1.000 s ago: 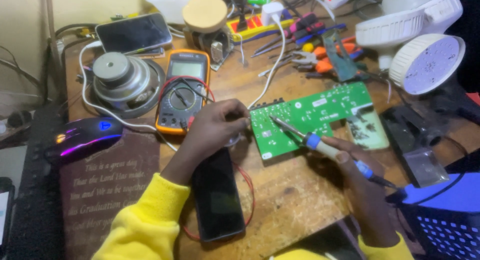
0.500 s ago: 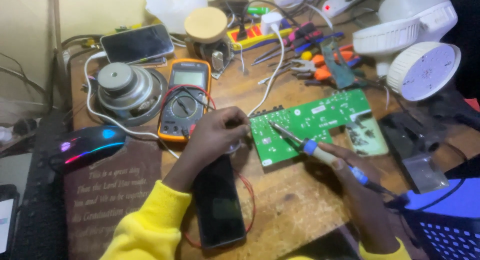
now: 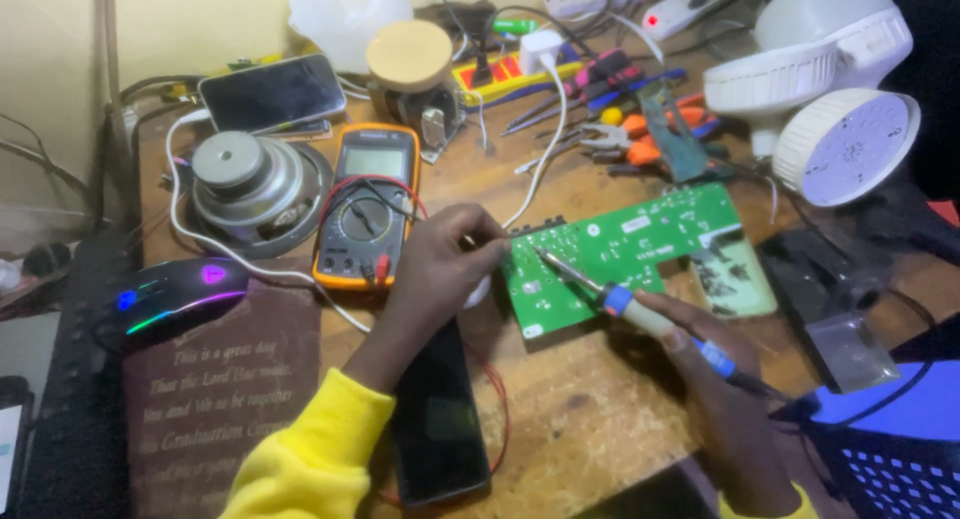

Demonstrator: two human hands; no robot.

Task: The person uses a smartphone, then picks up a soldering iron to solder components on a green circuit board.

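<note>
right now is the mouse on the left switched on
On: the mouse glows with coloured light along its body and edge.

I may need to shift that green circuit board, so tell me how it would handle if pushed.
The green circuit board is a thin flat panel, so likely stiff and light. Lying flat on the wooden table, it would probably slide, not tip. Wires at its edge might tug.

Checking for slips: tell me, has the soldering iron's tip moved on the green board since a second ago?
No. The soldering iron tip stays near the green board left end, held by the right hand.
</note>
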